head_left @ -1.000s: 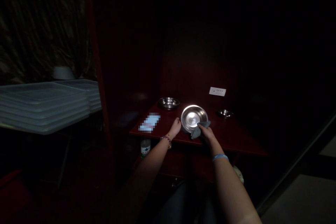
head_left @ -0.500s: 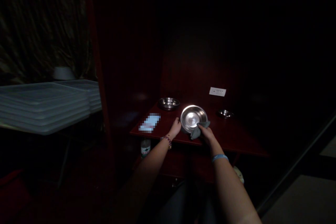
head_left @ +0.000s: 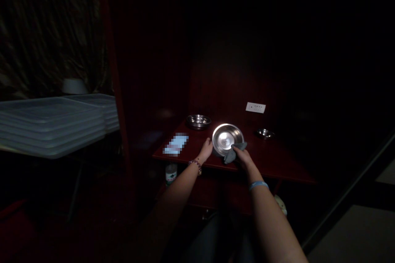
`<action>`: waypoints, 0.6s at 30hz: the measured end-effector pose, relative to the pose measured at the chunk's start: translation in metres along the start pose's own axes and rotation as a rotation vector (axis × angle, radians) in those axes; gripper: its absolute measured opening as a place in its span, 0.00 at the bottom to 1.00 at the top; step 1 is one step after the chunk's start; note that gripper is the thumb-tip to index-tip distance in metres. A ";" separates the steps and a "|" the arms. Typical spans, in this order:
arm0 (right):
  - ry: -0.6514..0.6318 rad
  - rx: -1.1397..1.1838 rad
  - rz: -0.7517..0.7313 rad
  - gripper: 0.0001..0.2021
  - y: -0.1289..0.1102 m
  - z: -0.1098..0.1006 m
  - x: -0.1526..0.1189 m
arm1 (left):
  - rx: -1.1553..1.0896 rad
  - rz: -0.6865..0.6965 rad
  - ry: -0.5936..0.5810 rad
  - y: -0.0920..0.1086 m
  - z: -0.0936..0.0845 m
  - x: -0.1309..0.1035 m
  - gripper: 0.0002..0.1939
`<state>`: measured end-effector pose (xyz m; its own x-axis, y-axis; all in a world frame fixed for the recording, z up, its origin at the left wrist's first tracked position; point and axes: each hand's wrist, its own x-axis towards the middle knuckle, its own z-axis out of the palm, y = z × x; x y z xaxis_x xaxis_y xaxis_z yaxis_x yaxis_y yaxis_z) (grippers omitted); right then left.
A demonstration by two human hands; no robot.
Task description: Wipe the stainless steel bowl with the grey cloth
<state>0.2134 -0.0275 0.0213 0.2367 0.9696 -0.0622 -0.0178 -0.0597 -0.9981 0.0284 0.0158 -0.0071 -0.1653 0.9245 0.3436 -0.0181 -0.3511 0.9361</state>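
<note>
The left hand (head_left: 205, 150) and right hand (head_left: 242, 157) hold a round silver metal bowl (head_left: 227, 140). The right apparently presses a gray cloth (head_left: 231, 156) against its rim.

We see a dark red, glossy surface (head_left: 267, 160). On it, toward the far left, sits what looks like a small stack of round, shiny metal bowls (head_left: 198, 122); nearer the left edge lies a pale, pixelated flat item (head_left: 176, 144). Well apart, on the right, we see a smaller metal dish (head_left: 265, 133).
</note>
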 end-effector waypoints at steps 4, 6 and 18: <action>0.001 -0.015 0.000 0.12 -0.001 0.000 -0.001 | -0.013 0.001 0.001 -0.002 0.000 0.001 0.07; 0.002 -0.004 0.006 0.11 -0.001 -0.001 -0.002 | -0.012 0.001 -0.005 -0.003 0.000 0.001 0.07; 0.019 0.010 -0.002 0.08 -0.001 -0.002 0.003 | 0.023 0.031 -0.007 0.003 -0.001 -0.004 0.10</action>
<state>0.2157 -0.0254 0.0225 0.2553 0.9650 -0.0605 -0.0270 -0.0554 -0.9981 0.0277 0.0106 -0.0059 -0.1584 0.9141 0.3732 0.0098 -0.3765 0.9264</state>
